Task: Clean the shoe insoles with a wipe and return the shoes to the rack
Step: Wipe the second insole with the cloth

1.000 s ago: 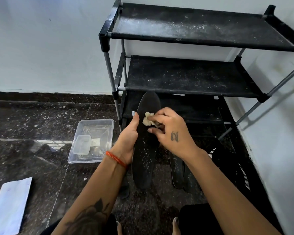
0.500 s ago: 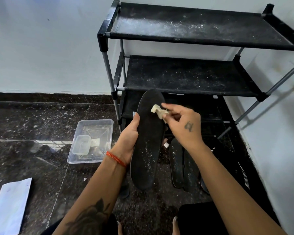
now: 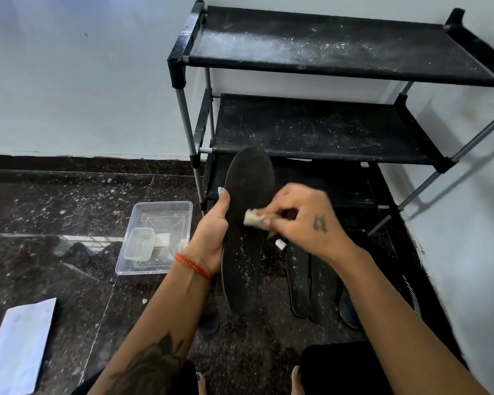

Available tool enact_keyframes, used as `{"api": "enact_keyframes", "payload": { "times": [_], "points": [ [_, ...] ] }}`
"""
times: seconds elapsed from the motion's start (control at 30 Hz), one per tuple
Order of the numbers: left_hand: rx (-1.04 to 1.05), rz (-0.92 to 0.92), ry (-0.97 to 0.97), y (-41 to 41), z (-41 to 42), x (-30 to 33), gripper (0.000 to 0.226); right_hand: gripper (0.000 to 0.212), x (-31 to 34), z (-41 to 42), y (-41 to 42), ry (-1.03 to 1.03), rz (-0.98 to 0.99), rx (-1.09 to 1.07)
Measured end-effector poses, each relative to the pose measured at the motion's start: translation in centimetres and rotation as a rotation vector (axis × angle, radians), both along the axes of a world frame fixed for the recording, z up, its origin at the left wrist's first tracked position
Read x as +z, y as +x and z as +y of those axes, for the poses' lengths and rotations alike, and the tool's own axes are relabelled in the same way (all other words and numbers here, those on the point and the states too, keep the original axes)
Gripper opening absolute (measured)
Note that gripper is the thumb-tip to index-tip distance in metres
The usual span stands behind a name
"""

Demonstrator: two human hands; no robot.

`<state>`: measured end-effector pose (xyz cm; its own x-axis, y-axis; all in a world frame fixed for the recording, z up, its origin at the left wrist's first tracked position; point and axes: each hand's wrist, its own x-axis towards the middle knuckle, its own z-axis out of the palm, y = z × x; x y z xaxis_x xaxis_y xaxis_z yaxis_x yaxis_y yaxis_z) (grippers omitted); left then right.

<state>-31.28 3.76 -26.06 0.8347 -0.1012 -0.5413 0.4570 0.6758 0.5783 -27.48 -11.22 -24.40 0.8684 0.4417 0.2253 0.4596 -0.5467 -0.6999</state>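
Presently we note the left hand gripping the upright insole before the rack, the right hand pinching the wipe against it; a small wad risks smearing grit or slipping free.

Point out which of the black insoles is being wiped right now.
The large insole held upright in the left hand, with the right hand pressing the wipe against it. The other insoles lie untouched on the floor.
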Motion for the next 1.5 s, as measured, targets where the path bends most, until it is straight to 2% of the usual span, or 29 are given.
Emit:
{"api": "enact_keyframes", "payload": {
  "times": [0.07, 0.13, 0.23, 0.37, 0.5, 0.57, 0.63, 0.7, 0.77, 0.87, 1.03, 1.13, 1.2, 1.27, 1.3, 1.37, 1.43, 1.5],
  "points": [
    [0.018, 0.008, -0.027, 0.0, -0.1, 0.0, 0.069, 0.009, 0.0, -0.4, 0.5, 0.122, -0.134, -0.240],
    [0.007, 0.009, 0.005, 0.0, -0.2, -0.1, 0.070, 0.013, -0.3, -0.3, 0.8, 0.148, -0.186, -0.356],
    [-0.022, -0.009, 0.108, 0.0, -0.3, -0.3, 0.063, 0.029, -1.3, 0.4, 0.7, 0.068, -0.195, -0.296],
    [-0.044, -0.033, 0.151, 0.1, -0.3, -0.8, 0.057, 0.024, -1.9, 1.3, 0.3, -0.014, -0.228, -0.238],
    [-0.038, -0.030, 0.162, 0.1, 0.0, -0.9, 0.056, 0.023, -1.3, 1.0, 0.1, 0.044, -0.206, -0.197],
    [-0.045, -0.021, 0.165, 0.0, 0.0, -0.8, 0.056, 0.025, -0.6, 0.7, -0.1, 0.065, -0.093, -0.085],
    [-0.062, -0.008, 0.151, -0.1, -0.1, -0.6, 0.058, 0.028, 0.4, 0.2, -0.3, 0.098, 0.145, 0.024],
    [-0.073, -0.008, 0.133, -0.1, -0.1, -0.4, 0.061, 0.026, 1.0, -0.2, -0.2, 0.211, 0.276, -0.029],
    [-0.065, -0.013, 0.117, -0.2, 0.0, -0.4, 0.065, 0.025, 1.0, -0.7, 0.4, 0.306, 0.203, -0.214],
    [-0.049, -0.009, 0.098, -0.2, -0.1, -0.3, 0.067, 0.020, 0.2, -0.4, 0.7, 0.246, 0.090, -0.353],
    [-0.036, -0.035, 0.046, -0.1, -0.2, 0.1, 0.058, 0.014, -0.7, 1.0, 0.0, 0.157, 0.060, -0.258],
    [-0.038, -0.046, 0.005, -0.1, -0.4, 0.1, 0.063, 0.013, -0.2, 1.6, -0.9, 0.149, 0.070, -0.125],
    [-0.024, -0.031, -0.019, -0.1, -0.3, 0.0, 0.068, 0.013, 0.6, 1.7, -1.3, 0.108, 0.187, 0.027],
    [-0.048, -0.019, -0.010, -0.2, -0.2, 0.1, 0.065, 0.011, 1.5, 1.3, -1.4, 0.211, 0.417, 0.136],
    [-0.057, -0.018, -0.009, -0.3, -0.2, 0.4, 0.064, 0.011, 1.7, 1.1, -1.3, 0.314, 0.477, 0.115],
    [-0.025, -0.016, -0.031, -0.4, -0.3, 0.6, 0.060, 0.011, 1.5, 0.9, -0.7, 0.466, 0.414, -0.072],
    [0.001, -0.026, -0.049, -0.4, -0.4, 0.5, 0.059, 0.011, 0.7, 0.8, -0.1, 0.451, 0.268, -0.276],
    [0.008, -0.050, -0.046, -0.4, -0.7, 0.7, 0.062, 0.015, 0.0, 1.1, 0.1, 0.352, 0.167, -0.361]
  ]
}}
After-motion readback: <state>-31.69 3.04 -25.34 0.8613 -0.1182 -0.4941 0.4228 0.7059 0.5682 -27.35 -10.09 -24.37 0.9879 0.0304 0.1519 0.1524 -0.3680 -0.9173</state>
